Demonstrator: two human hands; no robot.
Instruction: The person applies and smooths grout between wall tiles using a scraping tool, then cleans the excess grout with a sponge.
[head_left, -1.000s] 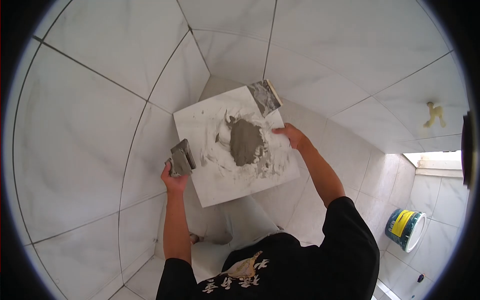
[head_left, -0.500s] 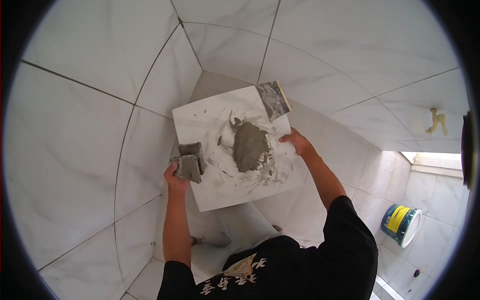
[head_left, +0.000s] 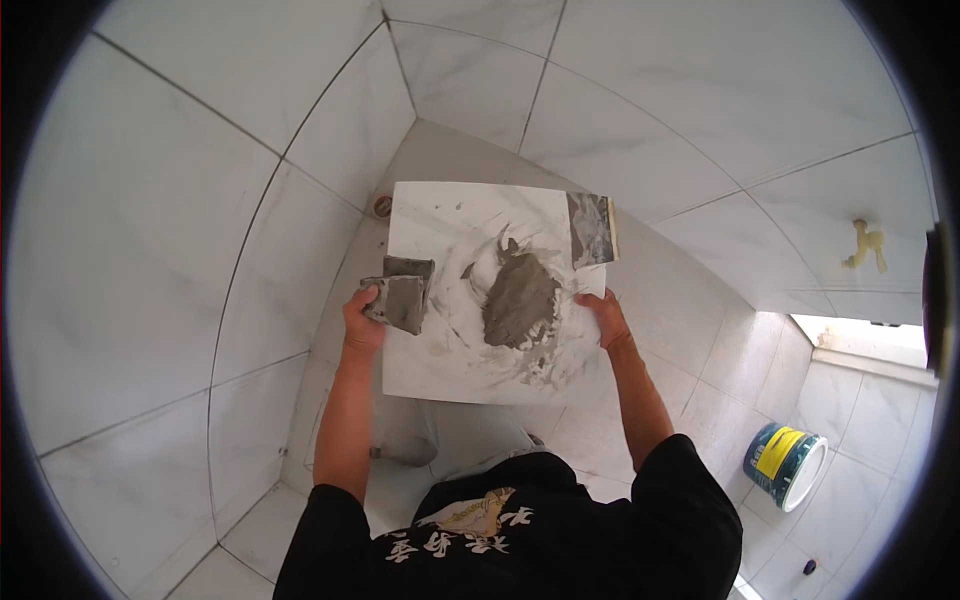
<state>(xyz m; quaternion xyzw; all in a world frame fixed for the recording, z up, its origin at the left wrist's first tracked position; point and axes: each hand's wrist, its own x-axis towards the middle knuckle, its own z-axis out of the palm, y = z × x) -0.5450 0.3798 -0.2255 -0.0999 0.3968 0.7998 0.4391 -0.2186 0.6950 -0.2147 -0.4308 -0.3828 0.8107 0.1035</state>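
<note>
A square white board (head_left: 430, 365), perhaps a tile, is held out in front of me, nearly level. A mound of grey paste (head_left: 520, 305) sits right of its middle, with smears around it. My left hand (head_left: 362, 315) is closed at the left edge, its thumb on a paste-coated flat grey piece (head_left: 405, 302), apparently a scraper. A second such piece (head_left: 408, 266) lies partly behind it. My right hand (head_left: 604, 318) grips the right edge, thumb on top and fingers hidden beneath. A wide scraper (head_left: 590, 230), coated with paste, lies at the far right corner, overhanging the edge.
Marbled tile walls (head_left: 230, 90) meet in a corner at the left and far side. A small round object (head_left: 382, 206) is on the floor beyond the board's left edge. A teal bucket with a yellow label (head_left: 780, 463) is at the right. A yellowish fitting (head_left: 866, 246) shows on the wall.
The board has turned clockwise to sit squarer to me and shifted slightly right, with both hands still on it. The small round floor object has come into sight.
</note>
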